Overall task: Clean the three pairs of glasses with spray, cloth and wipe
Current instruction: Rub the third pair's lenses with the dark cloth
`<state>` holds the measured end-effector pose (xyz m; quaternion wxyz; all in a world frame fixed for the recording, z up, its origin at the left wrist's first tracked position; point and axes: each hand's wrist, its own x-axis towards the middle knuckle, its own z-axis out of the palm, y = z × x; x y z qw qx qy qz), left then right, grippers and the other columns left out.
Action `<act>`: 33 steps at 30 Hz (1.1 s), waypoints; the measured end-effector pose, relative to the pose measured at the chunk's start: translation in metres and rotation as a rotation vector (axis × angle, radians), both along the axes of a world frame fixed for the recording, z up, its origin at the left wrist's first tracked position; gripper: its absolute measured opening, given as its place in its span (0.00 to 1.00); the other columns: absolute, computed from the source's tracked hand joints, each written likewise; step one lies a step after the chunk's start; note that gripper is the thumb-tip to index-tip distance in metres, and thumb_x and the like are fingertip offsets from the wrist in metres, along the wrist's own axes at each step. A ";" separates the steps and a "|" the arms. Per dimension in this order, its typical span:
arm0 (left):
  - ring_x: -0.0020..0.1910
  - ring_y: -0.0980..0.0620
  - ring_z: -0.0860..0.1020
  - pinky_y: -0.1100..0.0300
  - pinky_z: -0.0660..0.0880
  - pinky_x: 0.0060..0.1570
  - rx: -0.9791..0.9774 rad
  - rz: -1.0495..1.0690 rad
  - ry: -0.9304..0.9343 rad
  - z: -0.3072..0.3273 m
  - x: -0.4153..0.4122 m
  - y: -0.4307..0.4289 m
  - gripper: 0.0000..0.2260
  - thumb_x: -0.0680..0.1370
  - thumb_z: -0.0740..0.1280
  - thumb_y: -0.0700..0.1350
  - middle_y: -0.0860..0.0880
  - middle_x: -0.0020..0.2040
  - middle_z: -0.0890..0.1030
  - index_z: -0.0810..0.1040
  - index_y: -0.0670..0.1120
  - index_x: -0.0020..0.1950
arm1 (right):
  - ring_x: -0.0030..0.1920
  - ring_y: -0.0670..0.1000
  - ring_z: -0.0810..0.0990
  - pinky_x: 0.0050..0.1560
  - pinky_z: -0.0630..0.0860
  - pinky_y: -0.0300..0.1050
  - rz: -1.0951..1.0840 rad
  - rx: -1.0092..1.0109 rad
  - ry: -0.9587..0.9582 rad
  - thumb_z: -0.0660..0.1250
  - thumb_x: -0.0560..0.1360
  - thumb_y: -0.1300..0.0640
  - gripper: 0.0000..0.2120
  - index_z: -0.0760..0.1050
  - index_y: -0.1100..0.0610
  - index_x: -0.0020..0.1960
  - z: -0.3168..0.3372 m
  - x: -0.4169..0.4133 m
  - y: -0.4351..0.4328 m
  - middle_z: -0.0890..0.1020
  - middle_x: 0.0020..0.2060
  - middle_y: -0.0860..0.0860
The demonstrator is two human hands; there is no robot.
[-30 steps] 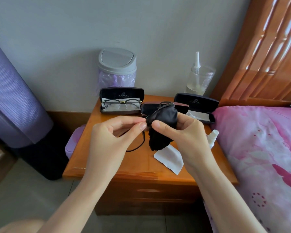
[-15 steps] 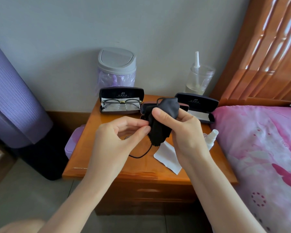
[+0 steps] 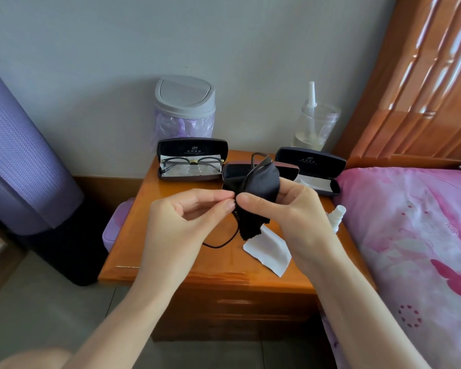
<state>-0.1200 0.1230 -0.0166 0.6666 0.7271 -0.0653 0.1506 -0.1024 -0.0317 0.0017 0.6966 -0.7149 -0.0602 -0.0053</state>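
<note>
At centre frame, above the worktop [image 3: 144, 235], the left hand [image 3: 181, 219] pinches the thin black glasses [image 3: 218, 246] by the rim, and the right hand [image 3: 290, 217] pinches the black cloth [image 3: 262, 186] folded over a lens. The frame looks light, wiry and easily bent, so it is best held at the rim or bridge; the cloth is limp. Beyond lie the white wipe [image 3: 270, 251], the spray bottle [image 3: 337, 217] and an open case [image 3: 192, 147] holding a second pair [image 3: 192, 163].

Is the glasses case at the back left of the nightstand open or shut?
Open: the case has its lid raised upright, and black-framed glasses lie inside it.
</note>
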 end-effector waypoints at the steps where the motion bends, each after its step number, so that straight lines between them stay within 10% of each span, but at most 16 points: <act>1: 0.43 0.65 0.82 0.76 0.74 0.39 0.010 -0.003 -0.004 0.000 0.000 -0.001 0.07 0.69 0.72 0.41 0.61 0.42 0.83 0.83 0.51 0.45 | 0.41 0.46 0.85 0.41 0.79 0.34 0.006 -0.003 -0.006 0.74 0.68 0.63 0.07 0.83 0.58 0.46 0.001 0.000 -0.002 0.87 0.39 0.51; 19: 0.44 0.64 0.82 0.74 0.75 0.43 0.158 -0.017 -0.064 0.002 0.002 0.001 0.06 0.72 0.71 0.42 0.59 0.41 0.85 0.83 0.51 0.47 | 0.38 0.42 0.84 0.38 0.77 0.32 -0.133 0.145 -0.052 0.73 0.61 0.52 0.12 0.82 0.57 0.43 -0.004 0.004 0.012 0.85 0.34 0.47; 33: 0.48 0.58 0.83 0.71 0.76 0.48 -0.056 0.064 -0.053 -0.003 0.006 0.005 0.06 0.73 0.71 0.42 0.53 0.42 0.86 0.84 0.48 0.48 | 0.54 0.55 0.83 0.64 0.73 0.54 -0.082 0.276 0.044 0.64 0.74 0.51 0.17 0.82 0.63 0.51 -0.014 0.010 0.013 0.85 0.47 0.58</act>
